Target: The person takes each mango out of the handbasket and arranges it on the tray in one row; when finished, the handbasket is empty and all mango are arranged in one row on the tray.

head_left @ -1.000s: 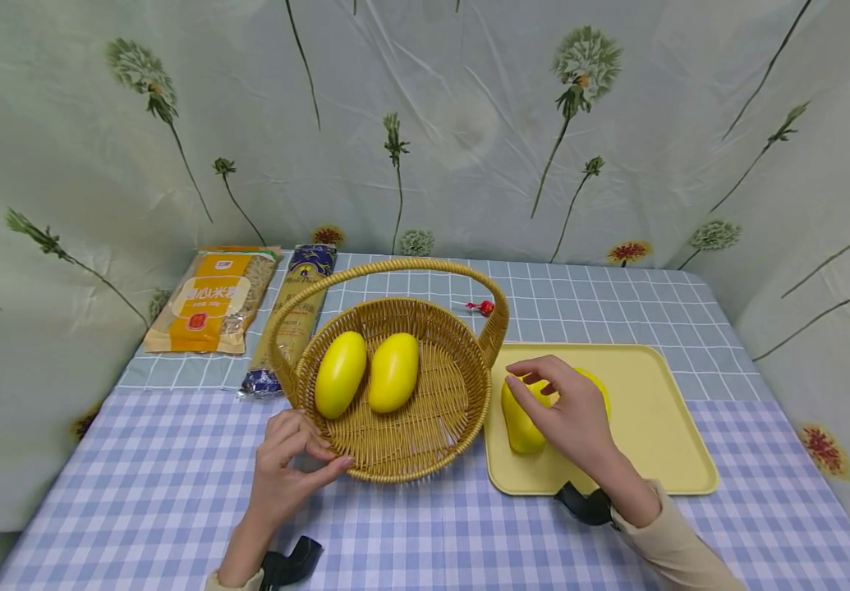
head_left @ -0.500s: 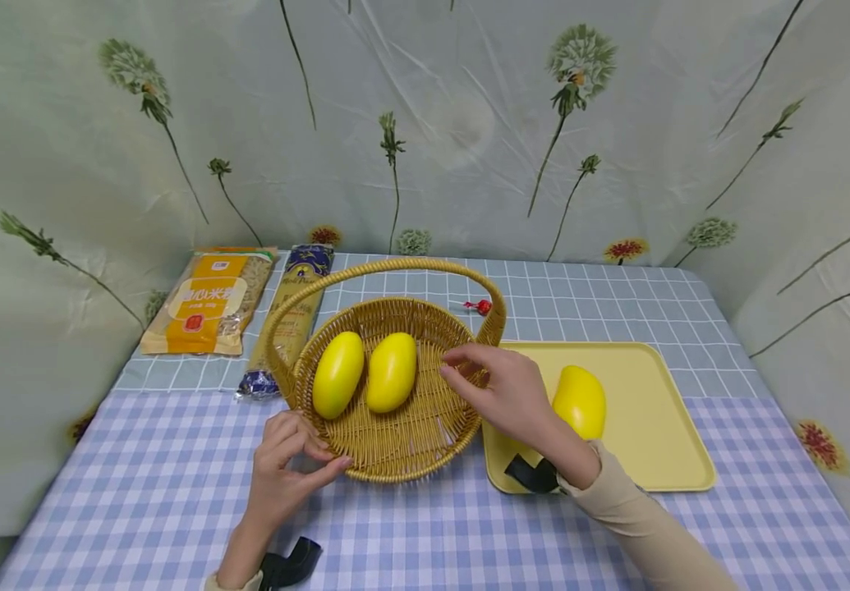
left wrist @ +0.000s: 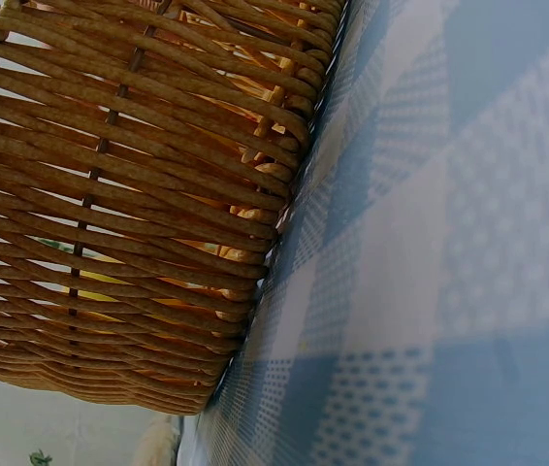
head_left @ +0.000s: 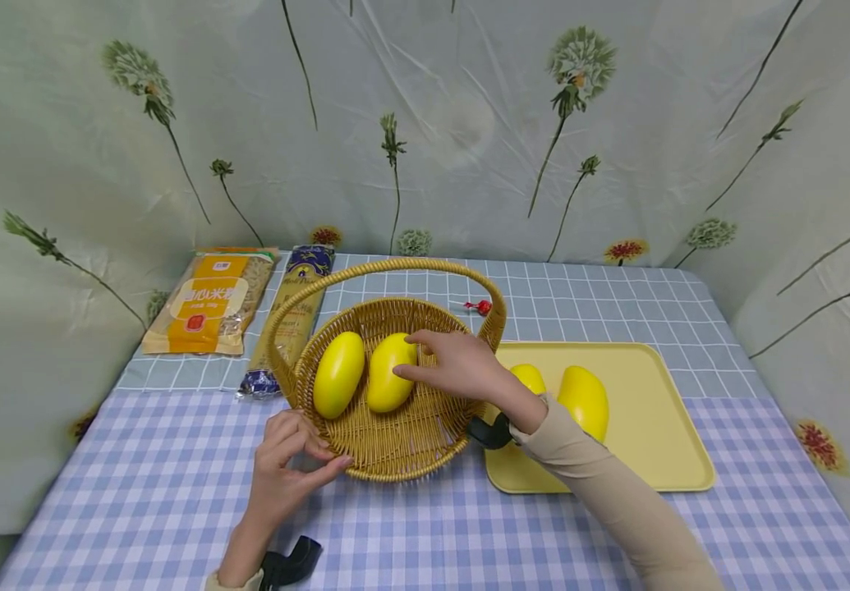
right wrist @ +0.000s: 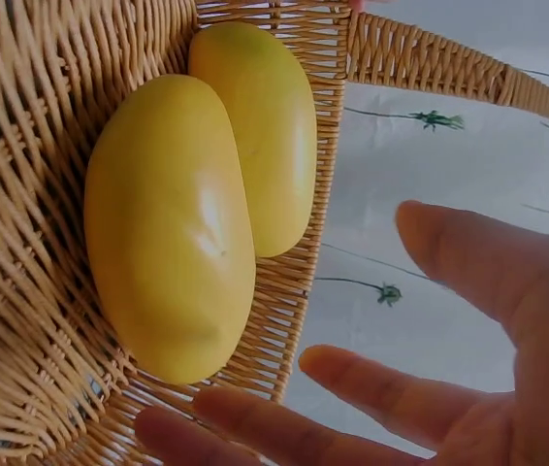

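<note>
A wicker basket (head_left: pixel 395 447) with an arched handle stands mid-table, holding two yellow mangoes side by side, the left mango (head_left: pixel 338 377) and the right mango (head_left: pixel 386 390). My left hand (head_left: pixel 293 460) grips the basket's near-left rim between thumb and fingers. In the left wrist view, the woven wall (left wrist: pixel 129 214) fills much of the frame. Over the basket, my right hand (head_left: pixel 461 365) reaches toward the right mango with thumb and fingers spread. From the right wrist, the nearer mango (right wrist: pixel 168 233) sits apart from the open fingers (right wrist: pixel 381 383), with nothing held.
To the right lies a yellow tray (head_left: pixel 661 427) bearing two more mangoes, one mango (head_left: pixel 585 400) in full yellow view and another mango (head_left: pixel 528 377) partly behind my wrist. A red-wrapped candy (head_left: pixel 480 307) lies behind the basket. Bagged food (head_left: pixel 210 304) and a pasta packet (head_left: pixel 295 316) are back left.
My right hand has moved left from above the tray's mangoes, across the basket rim, to the right mango inside. My left hand keeps its place on the rim.
</note>
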Demonstrator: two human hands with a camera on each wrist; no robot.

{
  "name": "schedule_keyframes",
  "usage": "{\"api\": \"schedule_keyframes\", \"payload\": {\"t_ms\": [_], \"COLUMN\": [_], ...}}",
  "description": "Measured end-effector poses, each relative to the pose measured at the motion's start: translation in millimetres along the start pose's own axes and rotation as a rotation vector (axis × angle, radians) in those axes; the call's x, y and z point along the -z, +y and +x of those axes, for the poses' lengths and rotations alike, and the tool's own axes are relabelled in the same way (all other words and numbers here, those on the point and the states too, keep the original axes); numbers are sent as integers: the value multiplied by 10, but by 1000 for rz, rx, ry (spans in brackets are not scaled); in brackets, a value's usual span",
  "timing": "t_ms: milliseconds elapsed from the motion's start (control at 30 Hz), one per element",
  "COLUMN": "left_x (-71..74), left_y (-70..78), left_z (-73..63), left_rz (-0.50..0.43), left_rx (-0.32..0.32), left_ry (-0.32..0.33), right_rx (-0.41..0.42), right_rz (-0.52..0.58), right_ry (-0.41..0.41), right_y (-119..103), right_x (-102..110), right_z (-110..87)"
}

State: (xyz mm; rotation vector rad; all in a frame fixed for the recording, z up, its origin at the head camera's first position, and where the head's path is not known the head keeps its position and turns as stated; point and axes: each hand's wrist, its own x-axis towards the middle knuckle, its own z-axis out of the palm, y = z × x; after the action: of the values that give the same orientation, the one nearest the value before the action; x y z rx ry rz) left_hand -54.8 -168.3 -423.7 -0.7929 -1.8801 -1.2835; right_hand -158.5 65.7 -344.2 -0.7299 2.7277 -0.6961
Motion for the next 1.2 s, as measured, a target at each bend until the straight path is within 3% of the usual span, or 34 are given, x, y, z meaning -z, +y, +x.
{"api": "schedule_keyframes", "payload": {"t_ms": [200, 433, 1200], "left_x": [-2, 3, -5], "left_y": [7, 2, -7], "left_z": [1, -2, -2], "left_rz": [-3, -9, -13], "left_rx": [0, -1, -16], "left_ry": [-2, -5, 8], "right_rx": [-49, -70, -66], "right_rz": [-77, -83, -13], "right_ry": [-56, -82, -33], "right_y": [-55, -46, -96], "right_x": [-29, -111, -361], "right_z": [132, 253, 465]}}
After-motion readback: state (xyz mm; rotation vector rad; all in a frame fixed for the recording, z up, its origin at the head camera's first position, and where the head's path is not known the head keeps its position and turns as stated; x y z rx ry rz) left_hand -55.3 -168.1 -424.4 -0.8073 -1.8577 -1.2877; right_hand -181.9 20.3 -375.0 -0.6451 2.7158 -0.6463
